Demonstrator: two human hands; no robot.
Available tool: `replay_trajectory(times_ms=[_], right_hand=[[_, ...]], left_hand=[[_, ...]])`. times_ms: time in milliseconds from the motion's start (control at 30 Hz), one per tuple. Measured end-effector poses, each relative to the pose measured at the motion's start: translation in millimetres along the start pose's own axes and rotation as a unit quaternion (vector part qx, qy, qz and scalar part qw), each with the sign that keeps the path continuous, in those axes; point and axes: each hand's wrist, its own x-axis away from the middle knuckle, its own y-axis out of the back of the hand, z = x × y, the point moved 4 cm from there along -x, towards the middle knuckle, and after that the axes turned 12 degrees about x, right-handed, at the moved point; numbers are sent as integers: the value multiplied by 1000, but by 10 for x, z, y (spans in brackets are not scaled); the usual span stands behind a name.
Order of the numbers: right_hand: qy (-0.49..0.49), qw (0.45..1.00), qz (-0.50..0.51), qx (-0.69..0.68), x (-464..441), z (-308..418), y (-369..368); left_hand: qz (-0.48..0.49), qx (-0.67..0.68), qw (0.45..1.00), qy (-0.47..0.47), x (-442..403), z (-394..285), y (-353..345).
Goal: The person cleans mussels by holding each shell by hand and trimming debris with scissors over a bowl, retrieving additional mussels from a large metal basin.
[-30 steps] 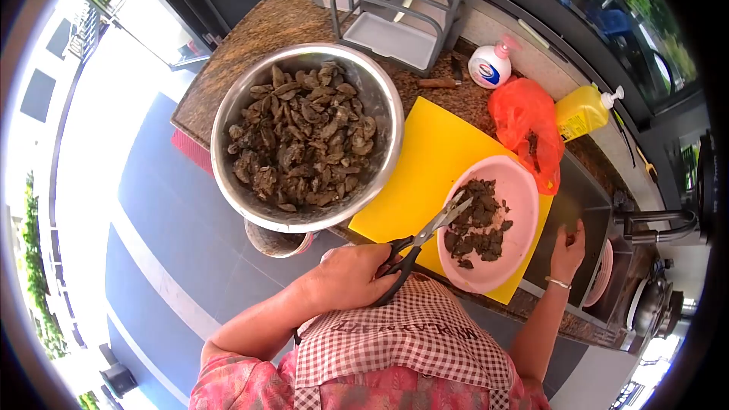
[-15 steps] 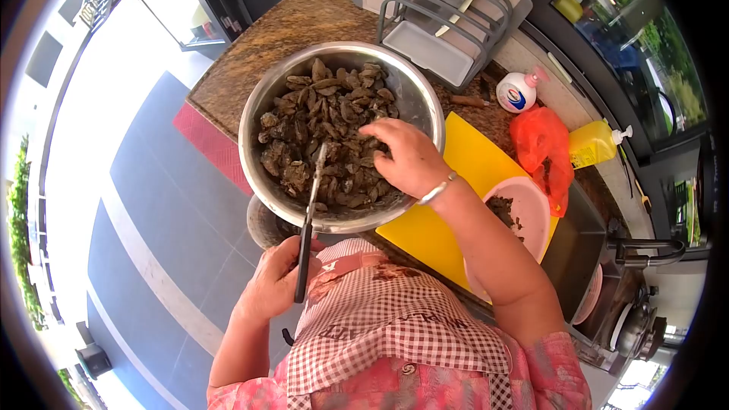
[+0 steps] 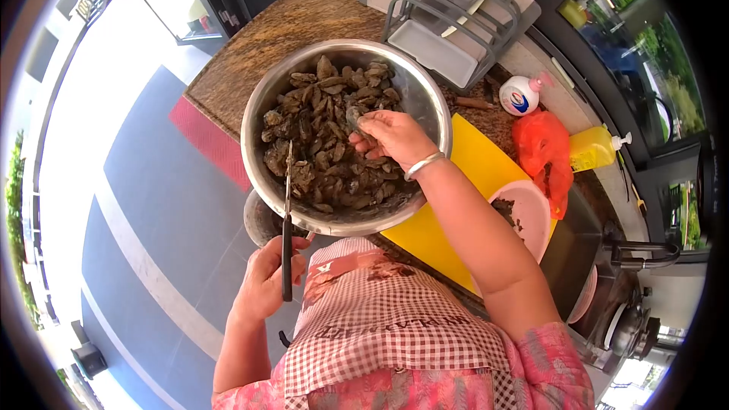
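Note:
Brown, clumped pieces that look like shellfish (image 3: 326,159) lie heaped in a large steel bowl (image 3: 437,118) on the counter. Over the right part of the heap, my right hand (image 3: 395,139) pinches one greyish piece (image 3: 355,117) between thumb and fingers. My left hand (image 3: 266,277) is closed round the black handles of the scissors (image 3: 287,247), below the bowl's near rim. The scissors stand edge-on to the view, their blades pointing up over the bowl's left side. A pink basin (image 3: 536,216) holding dark pieces is partly hidden behind my right forearm.
A yellow board (image 3: 478,156) lies under the pink basin. Behind are a grey rack (image 3: 437,53), a white pump bottle (image 3: 519,96), a red plastic bag (image 3: 543,148) and a yellow bottle (image 3: 594,148). A sink with a black tap (image 3: 645,255) is at the right.
My right hand has come from the sink area to the bowl and now holds a piece. My left hand has swung the scissors from the pink basin to the bowl's left side.

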Motion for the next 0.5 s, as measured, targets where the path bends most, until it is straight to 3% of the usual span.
replay_trajectory(times_ms=[100,267,333,400,467,500], right_hand=[[12,988,43,-147,432,27,254],[58,968,-37,-242,1250,-366,715],[83,971,-95,-202,1535,-555,858],[60,976,-168,-121,1877,-734,948],[84,968,-226,-67,2288,-769,1031],[118,946,-302,8,2495,-799,1086]], left_hand=[[30,-20,999,-3,-86,-31,-149],[163,-15,986,41,-366,61,-676],[139,-13,985,98,-324,48,-987],[158,-61,982,83,-328,-4,-1260],[234,-51,963,127,-352,36,-1552],[255,-88,959,85,-315,-31,-1758]])
